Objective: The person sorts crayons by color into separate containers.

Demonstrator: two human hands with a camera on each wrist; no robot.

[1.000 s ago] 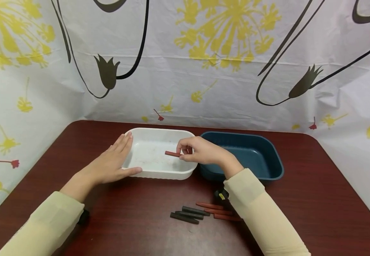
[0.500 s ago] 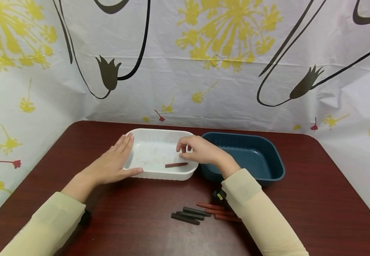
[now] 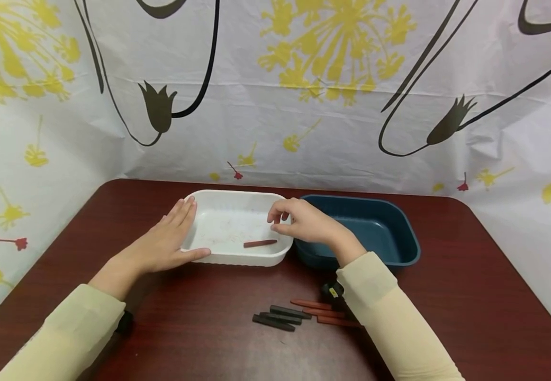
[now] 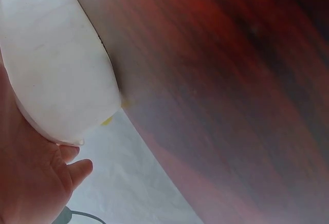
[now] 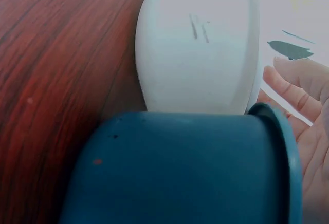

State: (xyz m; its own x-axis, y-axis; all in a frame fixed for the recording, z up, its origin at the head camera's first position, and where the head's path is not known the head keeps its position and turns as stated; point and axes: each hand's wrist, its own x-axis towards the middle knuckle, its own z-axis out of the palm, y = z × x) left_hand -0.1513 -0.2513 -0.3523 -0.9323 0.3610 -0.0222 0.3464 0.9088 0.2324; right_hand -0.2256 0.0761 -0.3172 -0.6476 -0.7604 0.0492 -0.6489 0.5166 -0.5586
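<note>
One dark red crayon lies on the floor of the white plastic bin, near its front right corner. My right hand hovers over that bin's right end, fingers bent loosely with nothing between them. In the right wrist view, the fingers show past the rims of both bins. My left hand rests flat on the white bin's left end, fingers straight along the rim and thumb over the front edge. The left wrist view shows this palm against the bin's outer wall.
A dark blue bin stands right beside the white one, partly behind my right wrist. On the brown table, several black crayons lie in front, next to a group of red crayons partly covered by my right sleeve. A patterned sheet hangs behind.
A second ago my right hand pinched the red crayon over the white bin; the crayon now lies inside. The right fingers have let go and shifted slightly right. My left hand stays put.
</note>
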